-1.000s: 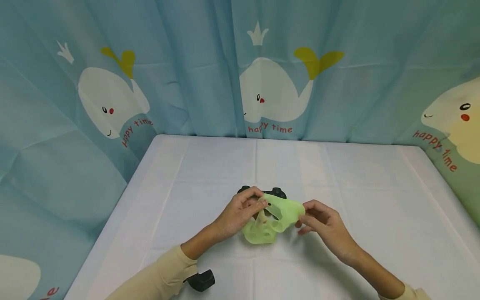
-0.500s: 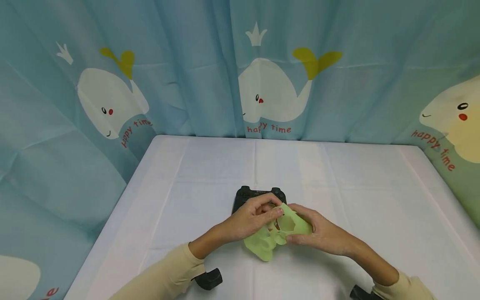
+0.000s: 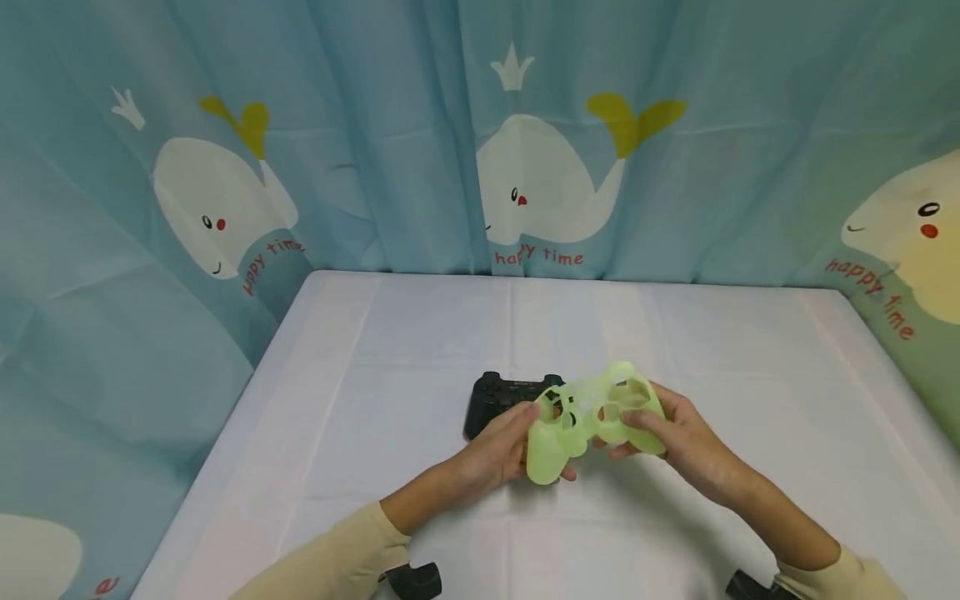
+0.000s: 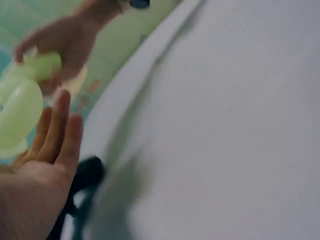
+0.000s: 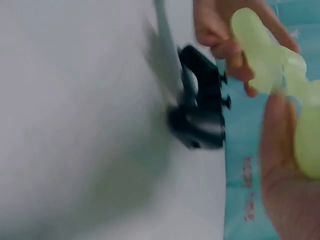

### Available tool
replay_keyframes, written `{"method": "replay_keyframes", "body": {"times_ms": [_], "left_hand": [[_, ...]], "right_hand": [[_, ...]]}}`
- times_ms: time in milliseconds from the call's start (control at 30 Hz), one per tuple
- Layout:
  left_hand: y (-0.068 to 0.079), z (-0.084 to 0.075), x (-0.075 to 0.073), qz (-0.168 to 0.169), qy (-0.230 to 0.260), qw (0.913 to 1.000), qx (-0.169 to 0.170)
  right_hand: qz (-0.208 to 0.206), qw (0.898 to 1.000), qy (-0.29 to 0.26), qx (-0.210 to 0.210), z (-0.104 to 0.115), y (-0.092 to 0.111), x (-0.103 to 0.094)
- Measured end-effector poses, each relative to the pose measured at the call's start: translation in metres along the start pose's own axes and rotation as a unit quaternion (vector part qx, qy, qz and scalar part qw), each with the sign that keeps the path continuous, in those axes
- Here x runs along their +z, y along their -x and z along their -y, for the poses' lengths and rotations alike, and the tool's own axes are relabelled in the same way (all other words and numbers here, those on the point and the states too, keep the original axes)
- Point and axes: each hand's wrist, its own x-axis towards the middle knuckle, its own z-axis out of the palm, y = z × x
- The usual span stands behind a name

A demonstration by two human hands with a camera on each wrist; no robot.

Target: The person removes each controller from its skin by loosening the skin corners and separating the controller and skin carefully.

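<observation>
A pale green, soft-looking game controller cover [image 3: 550, 454] with button cut-outs is held up above the table, face side toward the head camera. My left hand [image 3: 495, 450] holds its left grip, thumb on the front and fingers behind. At the other end, my right hand [image 3: 690, 446] pinches the right grip with its thumb over the front. A black game controller [image 3: 491, 404] lies on the table behind the left hand, partly hidden by hand and cover. In the right wrist view the controller [image 5: 200, 122] appears whole, beneath the raised cover [image 5: 257, 50].
The table [image 3: 420, 325] wears a white cloth with faint creases. Light blue curtains [image 3: 390, 167] printed with whales rise along its back and sides. Black wrist devices [image 3: 416, 581] hang under both cuffs near the front.
The cover was bunched and twisted between the hands; now it is spread out and turned face up. Both hands have shifted their hold, the right hand moving rightward. The controller stays put, less covered than at first.
</observation>
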Motion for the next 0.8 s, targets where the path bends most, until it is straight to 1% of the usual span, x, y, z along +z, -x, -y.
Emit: {"method": "replay_keyframes", "body": {"times_ms": [33,100,167,200,300,333,400,500,600,700,800], "left_hand": [[-0.004,-0.002,0.004,-0.012,0.003,0.9998,0.013],[-0.014,-0.006,0.013,-0.052,-0.007,0.9978,0.04],[-0.025,-0.011,0.023,-0.089,-0.031,0.9943,0.051],[-0.03,-0.014,0.028,-0.102,-0.042,0.9926,0.052],[-0.044,-0.02,0.042,-0.125,-0.074,0.989,0.026],[-0.048,-0.021,0.045,-0.135,-0.082,0.9874,0.016],[-0.058,-0.021,0.051,-0.154,-0.081,0.9847,-0.003],[-0.072,-0.017,0.059,-0.191,-0.08,0.9777,-0.032],[-0.081,-0.012,0.068,-0.217,-0.085,0.9707,-0.06],[-0.084,-0.007,0.076,-0.224,-0.096,0.9668,-0.078],[-0.085,-0.003,0.08,-0.224,-0.093,0.9667,-0.082]], "right_hand": [[-0.024,1.0,0.019,0.0,0.001,0.0,-0.004],[-0.064,0.997,0.051,0.002,0.003,0.001,-0.015],[-0.087,0.995,0.057,0.005,0.002,0.004,-0.028],[-0.092,0.995,0.046,0.004,0.001,0.006,-0.036],[-0.111,0.994,0.01,0.008,-0.007,0.008,-0.053],[-0.115,0.993,0.006,0.013,-0.009,0.008,-0.058],[-0.123,0.992,0.008,0.03,-0.015,0.007,-0.064],[-0.142,0.987,0.045,0.064,-0.022,0.007,-0.072],[-0.163,0.978,0.084,0.099,-0.027,0.009,-0.079],[-0.178,0.97,0.108,0.127,-0.032,0.011,-0.083],[-0.182,0.96,0.15,0.151,-0.035,0.013,-0.083]]}}
